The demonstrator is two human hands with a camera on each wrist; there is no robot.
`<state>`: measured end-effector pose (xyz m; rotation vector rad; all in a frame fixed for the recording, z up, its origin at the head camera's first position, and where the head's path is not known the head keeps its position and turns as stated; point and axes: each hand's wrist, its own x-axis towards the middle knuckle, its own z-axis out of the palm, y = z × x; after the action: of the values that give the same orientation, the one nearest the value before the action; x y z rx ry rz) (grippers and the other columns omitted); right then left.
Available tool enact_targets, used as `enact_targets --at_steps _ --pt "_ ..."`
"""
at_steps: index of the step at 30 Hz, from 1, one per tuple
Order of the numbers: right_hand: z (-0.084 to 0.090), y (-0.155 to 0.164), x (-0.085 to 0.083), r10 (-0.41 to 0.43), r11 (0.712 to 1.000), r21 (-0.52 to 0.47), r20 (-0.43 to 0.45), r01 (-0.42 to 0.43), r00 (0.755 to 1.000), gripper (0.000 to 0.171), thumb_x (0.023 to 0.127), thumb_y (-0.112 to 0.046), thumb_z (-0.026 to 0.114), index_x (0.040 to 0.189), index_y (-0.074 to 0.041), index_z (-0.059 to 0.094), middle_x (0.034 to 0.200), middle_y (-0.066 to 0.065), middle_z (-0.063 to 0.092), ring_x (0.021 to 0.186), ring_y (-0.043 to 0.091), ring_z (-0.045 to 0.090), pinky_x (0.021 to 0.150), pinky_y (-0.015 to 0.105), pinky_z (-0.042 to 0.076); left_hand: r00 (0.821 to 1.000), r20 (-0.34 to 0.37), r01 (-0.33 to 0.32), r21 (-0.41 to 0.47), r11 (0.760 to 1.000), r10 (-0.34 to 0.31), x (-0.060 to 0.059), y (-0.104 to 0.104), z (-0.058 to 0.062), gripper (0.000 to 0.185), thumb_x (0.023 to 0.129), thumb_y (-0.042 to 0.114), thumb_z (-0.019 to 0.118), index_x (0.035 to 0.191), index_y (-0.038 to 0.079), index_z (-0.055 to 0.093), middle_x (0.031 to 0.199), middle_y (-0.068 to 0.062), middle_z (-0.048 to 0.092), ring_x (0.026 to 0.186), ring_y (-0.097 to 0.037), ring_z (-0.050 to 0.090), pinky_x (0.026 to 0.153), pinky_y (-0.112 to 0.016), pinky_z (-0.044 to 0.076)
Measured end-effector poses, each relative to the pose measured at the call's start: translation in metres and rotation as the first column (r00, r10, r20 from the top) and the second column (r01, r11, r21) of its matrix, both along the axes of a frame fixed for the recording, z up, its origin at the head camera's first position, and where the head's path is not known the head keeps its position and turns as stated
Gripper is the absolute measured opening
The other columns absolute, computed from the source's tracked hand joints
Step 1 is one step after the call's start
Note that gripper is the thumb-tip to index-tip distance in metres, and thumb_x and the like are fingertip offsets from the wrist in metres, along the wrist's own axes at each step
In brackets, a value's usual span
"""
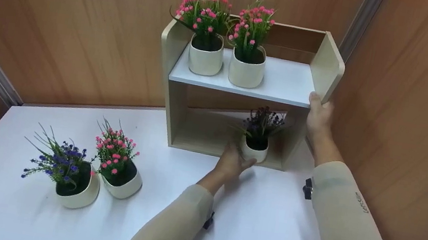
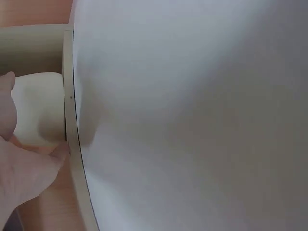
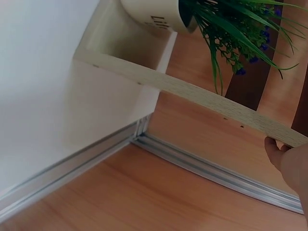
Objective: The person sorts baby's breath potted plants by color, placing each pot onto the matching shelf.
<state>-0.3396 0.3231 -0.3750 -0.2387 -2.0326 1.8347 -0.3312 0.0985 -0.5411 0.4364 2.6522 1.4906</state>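
A two-tier wooden shelf (image 1: pixel 240 92) stands at the back of the white table. In its lower compartment, on the right, is a white pot with dark purple flowers (image 1: pixel 255 150). My left hand (image 1: pixel 229 164) holds this pot low down, fingers at its left side and thumb across the front by the shelf's bottom edge. The left wrist view shows the pot (image 2: pixel 41 103) between fingers and thumb. My right hand (image 1: pixel 319 118) grips the shelf's right side panel (image 1: pixel 327 69) at mid height, thumb at the front edge; its other fingers are largely hidden in the head view.
Two white pots with pink flowers (image 1: pixel 205 56) (image 1: pixel 246 71) stand on the upper tier. At the table's left are a blue-flowered pot (image 1: pixel 78 191) and a pink-flowered pot (image 1: pixel 124 183), side by side. Wooden partition walls (image 1: pixel 414 104) rise behind and at the right.
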Motion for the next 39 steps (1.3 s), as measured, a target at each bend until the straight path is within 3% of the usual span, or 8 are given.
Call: enact_targets --at_steps 4,7,14,18,24,30,35,39 --pt "0.004 0.000 0.000 0.009 1.000 0.010 -0.005 -0.009 1.000 0.063 0.116 -0.037 0.041 0.169 -0.009 0.022 0.176 0.012 0.030 0.165 0.026 0.026 0.141 0.043 0.012 1.000 0.029 0.006 -0.162 0.987 -0.002 0.009 -0.015 0.014 0.092 0.105 0.039 0.073 0.164 -0.010 0.025 0.166 -0.031 0.039 0.154 -0.040 0.049 0.129 -0.047 0.043" --pt "0.005 -0.002 -0.001 0.003 1.000 0.010 0.023 -0.003 1.000 0.065 0.116 -0.041 0.041 0.168 -0.007 0.024 0.175 0.013 0.031 0.163 0.026 0.028 0.141 0.044 0.014 0.995 0.094 0.067 -0.305 0.950 -0.040 0.023 -0.030 0.026 0.092 0.106 0.043 0.070 0.167 -0.007 0.023 0.169 -0.030 0.038 0.156 -0.041 0.047 0.130 -0.048 0.041" --pt "0.004 -0.003 0.000 -0.005 1.000 -0.001 0.069 0.005 0.998 0.069 0.115 -0.043 0.041 0.167 -0.001 0.022 0.174 0.017 0.030 0.160 0.029 0.029 0.140 0.047 0.016 0.956 0.206 0.291 -0.611 0.736 -0.206 0.069 -0.090 0.039 0.077 0.105 0.047 0.068 0.163 0.002 0.045 0.158 -0.024 0.057 0.149 -0.042 0.056 0.126 -0.054 0.046" --pt "0.003 -0.003 0.000 0.006 1.000 0.003 0.045 -0.006 0.999 0.067 0.116 -0.041 0.042 0.169 -0.006 0.021 0.177 0.013 0.027 0.165 0.026 0.024 0.141 0.044 0.012 0.954 0.188 0.299 -0.679 0.671 -0.235 0.098 -0.129 0.034 0.071 0.103 0.044 0.072 0.157 0.003 0.053 0.150 -0.023 0.062 0.138 -0.041 0.063 0.118 -0.054 0.053" --pt "0.004 -0.003 0.000 0.010 1.000 0.000 0.067 -0.010 0.998 0.069 0.116 -0.043 0.042 0.170 -0.007 0.019 0.178 0.012 0.026 0.167 0.026 0.022 0.142 0.043 0.010 0.949 0.212 0.313 -0.686 0.657 -0.232 0.137 -0.183 0.031 0.068 0.101 0.042 0.076 0.152 0.002 0.057 0.147 -0.023 0.062 0.133 -0.043 0.064 0.115 -0.057 0.055" --pt "0.003 -0.002 0.002 0.017 0.999 -0.038 0.086 -0.014 0.996 0.071 0.115 -0.045 0.042 0.171 -0.010 0.016 0.179 0.010 0.022 0.167 0.025 0.021 0.142 0.045 0.009 0.964 0.221 0.260 -0.691 0.674 -0.145 0.163 -0.226 0.027 0.065 0.098 0.039 0.080 0.145 -0.001 0.061 0.138 -0.024 0.065 0.124 -0.043 0.066 0.111 -0.060 0.055" --pt "0.002 -0.002 0.003 0.041 0.996 -0.080 0.013 -0.040 0.999 0.064 0.116 -0.039 0.043 0.170 -0.014 0.020 0.178 0.008 0.026 0.167 0.023 0.023 0.142 0.043 0.007 0.972 0.235 0.161 -0.683 0.713 0.006 0.170 -0.255 0.023 0.073 0.099 0.043 0.078 0.146 -0.009 0.056 0.137 -0.030 0.064 0.130 -0.048 0.063 0.116 -0.063 0.050" --pt "0.002 -0.001 0.004 0.053 0.994 -0.092 -0.004 -0.054 0.999 0.063 0.116 -0.037 0.043 0.170 -0.015 0.020 0.177 0.008 0.028 0.166 0.023 0.024 0.142 0.045 0.006 0.974 0.167 -0.006 -0.661 0.751 0.155 0.173 -0.272 0.022 0.081 0.101 0.047 0.075 0.144 -0.017 0.050 0.132 -0.036 0.063 0.128 -0.053 0.062 0.114 -0.065 0.050"
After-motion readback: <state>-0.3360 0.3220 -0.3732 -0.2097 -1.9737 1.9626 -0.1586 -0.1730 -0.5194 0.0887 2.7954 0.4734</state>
